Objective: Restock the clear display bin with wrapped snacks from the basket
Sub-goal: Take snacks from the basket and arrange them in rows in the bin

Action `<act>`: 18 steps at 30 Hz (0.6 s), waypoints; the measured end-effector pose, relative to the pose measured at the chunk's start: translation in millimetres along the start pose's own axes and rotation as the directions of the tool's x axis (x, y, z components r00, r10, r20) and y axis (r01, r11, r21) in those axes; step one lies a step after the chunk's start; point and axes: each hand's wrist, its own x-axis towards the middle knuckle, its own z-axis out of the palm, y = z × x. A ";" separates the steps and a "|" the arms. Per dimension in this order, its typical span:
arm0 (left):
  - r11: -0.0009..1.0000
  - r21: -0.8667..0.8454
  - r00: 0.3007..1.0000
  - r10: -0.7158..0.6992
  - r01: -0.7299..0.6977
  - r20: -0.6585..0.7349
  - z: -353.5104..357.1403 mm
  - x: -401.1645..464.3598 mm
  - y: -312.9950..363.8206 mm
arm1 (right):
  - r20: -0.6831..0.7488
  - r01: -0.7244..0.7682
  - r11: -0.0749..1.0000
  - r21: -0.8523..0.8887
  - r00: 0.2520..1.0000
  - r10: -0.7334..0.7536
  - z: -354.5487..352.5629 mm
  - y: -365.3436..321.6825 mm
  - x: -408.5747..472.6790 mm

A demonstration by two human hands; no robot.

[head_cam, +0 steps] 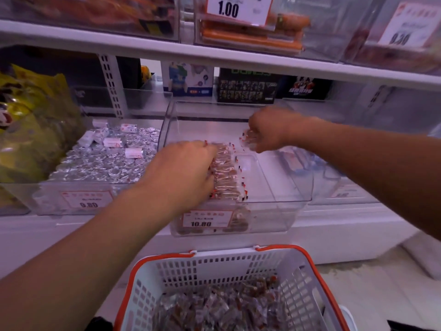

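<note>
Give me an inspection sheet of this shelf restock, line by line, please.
Surface: white shelf holding clear bins.
Job's things: clear display bin, a row of wrapped snacks on its left side, right side bare; basket below with more snacks.
Clutter: neighbouring bin of foil-wrapped sweets; yellow bags.
Grips: left hand presses on the row; right hand holds a few snacks over the bin.
Cables: nothing seen.
Surroundings: price tags, boxes behind, upper shelf.

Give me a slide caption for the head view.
Both hands place wrapped snacks in the clear bin above the basket.
</note>
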 end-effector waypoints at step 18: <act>0.988 0.122 0.993 -0.103 0.095 0.057 0.2 3.0 -1.6 | -0.014 -0.142 0.958 -0.251 0.990 0.144 66.8 -28.6 64.4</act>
